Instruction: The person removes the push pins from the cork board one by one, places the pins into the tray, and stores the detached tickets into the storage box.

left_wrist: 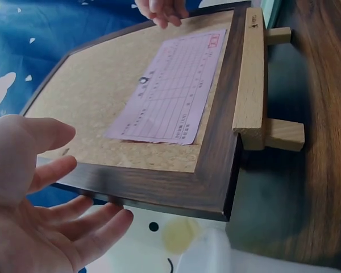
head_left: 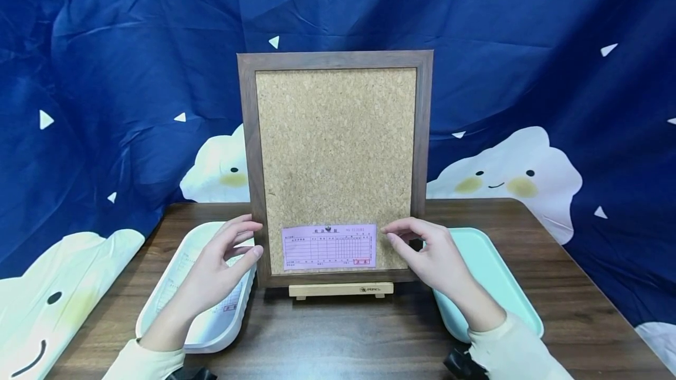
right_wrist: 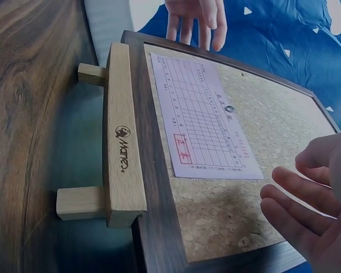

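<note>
A framed cork board (head_left: 338, 145) stands upright on a small wooden easel (head_left: 340, 290). Low on the cork hangs a purple receipt slip (head_left: 327, 253), held at its top edge by a push pin (left_wrist: 143, 81). My left hand (head_left: 219, 263) is at the frame's left edge, fingers loosely extended and holding nothing; whether the fingertips touch the frame I cannot tell. To the right of the slip, my right hand (head_left: 435, 257) hovers in front of the board's lower right corner. Its fingers are relaxed, and in the right wrist view nothing lies between them.
Beside the board on the left is a white tray (head_left: 208, 342) with printed slips in it, partly hidden by my left arm. A mint-green tray (head_left: 502, 280) lies on the right, partly under my right forearm. Behind the wooden table (head_left: 317, 345) hangs a blue cloth (head_left: 338, 4).
</note>
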The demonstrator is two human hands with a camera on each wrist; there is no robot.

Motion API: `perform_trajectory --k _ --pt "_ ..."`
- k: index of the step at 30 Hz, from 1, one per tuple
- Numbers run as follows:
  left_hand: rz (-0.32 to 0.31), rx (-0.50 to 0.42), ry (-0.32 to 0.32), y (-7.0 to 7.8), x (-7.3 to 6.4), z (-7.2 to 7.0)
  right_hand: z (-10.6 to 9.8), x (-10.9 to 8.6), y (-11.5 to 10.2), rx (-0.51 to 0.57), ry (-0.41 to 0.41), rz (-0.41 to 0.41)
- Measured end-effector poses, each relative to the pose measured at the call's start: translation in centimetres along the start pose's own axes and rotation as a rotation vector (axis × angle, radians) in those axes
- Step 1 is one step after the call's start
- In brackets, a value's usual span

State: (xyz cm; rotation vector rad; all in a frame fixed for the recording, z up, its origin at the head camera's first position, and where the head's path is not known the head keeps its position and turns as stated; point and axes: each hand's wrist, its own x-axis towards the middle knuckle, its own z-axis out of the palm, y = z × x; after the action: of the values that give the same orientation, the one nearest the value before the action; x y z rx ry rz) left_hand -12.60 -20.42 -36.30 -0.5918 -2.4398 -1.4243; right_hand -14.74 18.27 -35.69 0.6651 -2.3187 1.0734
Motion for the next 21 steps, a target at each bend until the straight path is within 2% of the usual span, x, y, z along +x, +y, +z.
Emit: perform_trajectory --k 12,21 --pt "-0.046 0.023 0.003 -0.2 0.6 0.9 0.7 0.3 -0.2 0.02 0.001 -0.015" --pt "-0.089 0.007 -0.012 -0.1 0.8 1.6 1.3 0.6 -0.1 0.039 -0.001 0.011"
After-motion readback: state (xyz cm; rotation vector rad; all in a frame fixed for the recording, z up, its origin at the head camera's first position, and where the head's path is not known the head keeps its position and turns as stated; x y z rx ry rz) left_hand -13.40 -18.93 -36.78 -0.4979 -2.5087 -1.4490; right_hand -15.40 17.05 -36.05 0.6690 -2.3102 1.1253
